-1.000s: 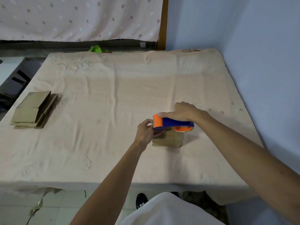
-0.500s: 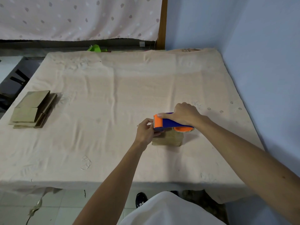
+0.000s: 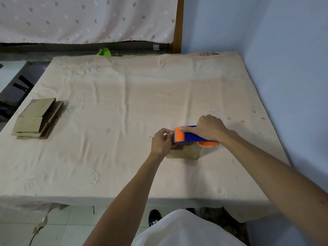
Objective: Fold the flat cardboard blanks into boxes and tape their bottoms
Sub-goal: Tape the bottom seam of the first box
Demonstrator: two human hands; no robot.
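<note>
The small box (image 3: 184,152) is sitting on the cloth-covered table (image 3: 124,103), right of centre and toward the near edge, well apart from the stack of flat blanks (image 3: 38,120) at the far left. The right hand (image 3: 209,128) is wrapping its fingers fully round the blue handle of the tape dispenser (image 3: 190,138), thumb lying along the side, and holding it on top of the box. The left hand (image 3: 161,141) is curling its fingers tight at the toothed orange front; whether they are pinching the tape end or the box edge I cannot tell. The likely trouble is the light box sliding or tipping as the dispenser is pulling, leaving the tape crooked or wrinkled, or the teeth catching the left fingers. The box is lying with its long axis running left to right, and the dispenser is lining up with it, cutter pointing left, roll at the right.
</note>
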